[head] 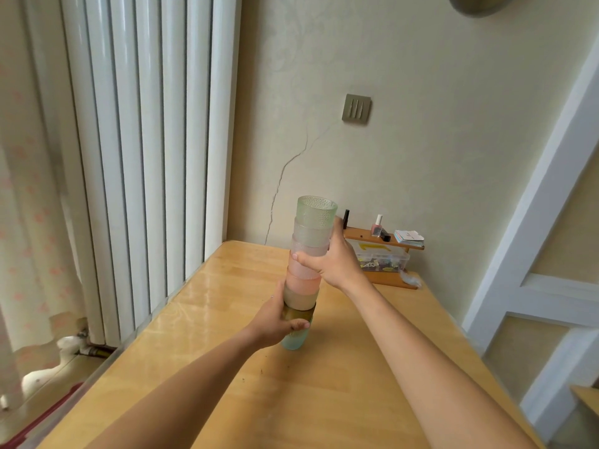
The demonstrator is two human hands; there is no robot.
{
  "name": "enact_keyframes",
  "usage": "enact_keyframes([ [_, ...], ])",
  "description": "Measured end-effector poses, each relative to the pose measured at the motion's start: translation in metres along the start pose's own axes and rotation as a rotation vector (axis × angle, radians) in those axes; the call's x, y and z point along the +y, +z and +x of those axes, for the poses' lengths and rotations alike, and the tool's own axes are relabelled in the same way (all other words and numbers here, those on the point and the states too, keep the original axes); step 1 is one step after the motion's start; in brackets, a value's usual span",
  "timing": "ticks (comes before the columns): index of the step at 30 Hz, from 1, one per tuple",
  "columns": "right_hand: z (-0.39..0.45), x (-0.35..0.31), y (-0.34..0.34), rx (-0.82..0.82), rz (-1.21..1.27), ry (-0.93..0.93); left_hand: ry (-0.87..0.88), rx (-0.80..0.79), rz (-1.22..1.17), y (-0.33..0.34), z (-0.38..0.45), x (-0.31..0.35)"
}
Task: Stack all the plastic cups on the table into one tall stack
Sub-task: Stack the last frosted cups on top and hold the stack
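Your wooden surface (291,400) fills the lower part of the view, running away from you to the far wall, with a white radiator (146,140) along its left side. At the far right edge sits a small wooden shelf (385,241) with a clear plastic box (382,259) under it and a nail polish bottle (377,226) on top.

The stack of cups (306,270) stands upright in the middle of the surface, leaning a little to the left at its base. A green cup (316,210) tops it, pink ones sit in the middle, and a blue cup (293,340) is at the bottom, apparently resting on the surface, though your fingers hide part of it.

Your right hand (334,260) is wrapped around the upper half of the stack, thumb across the near side. Your left hand (275,319) is closed around the lower cups from the left.
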State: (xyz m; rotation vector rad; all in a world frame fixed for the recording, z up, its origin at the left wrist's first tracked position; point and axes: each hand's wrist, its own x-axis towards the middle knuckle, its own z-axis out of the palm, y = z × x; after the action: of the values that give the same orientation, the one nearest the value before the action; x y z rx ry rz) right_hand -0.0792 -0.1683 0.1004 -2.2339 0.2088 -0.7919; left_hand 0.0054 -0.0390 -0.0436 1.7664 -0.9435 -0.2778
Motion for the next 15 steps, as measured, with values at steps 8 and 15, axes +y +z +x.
enact_keyframes([
  [8,-0.004,0.006,0.005,-0.036,0.064,0.052,-0.047,0.023,0.001,0.004,-0.001,-0.001],
  [15,-0.034,0.044,0.032,-0.094,0.112,0.193,-0.167,0.013,0.072,0.005,-0.005,-0.02],
])
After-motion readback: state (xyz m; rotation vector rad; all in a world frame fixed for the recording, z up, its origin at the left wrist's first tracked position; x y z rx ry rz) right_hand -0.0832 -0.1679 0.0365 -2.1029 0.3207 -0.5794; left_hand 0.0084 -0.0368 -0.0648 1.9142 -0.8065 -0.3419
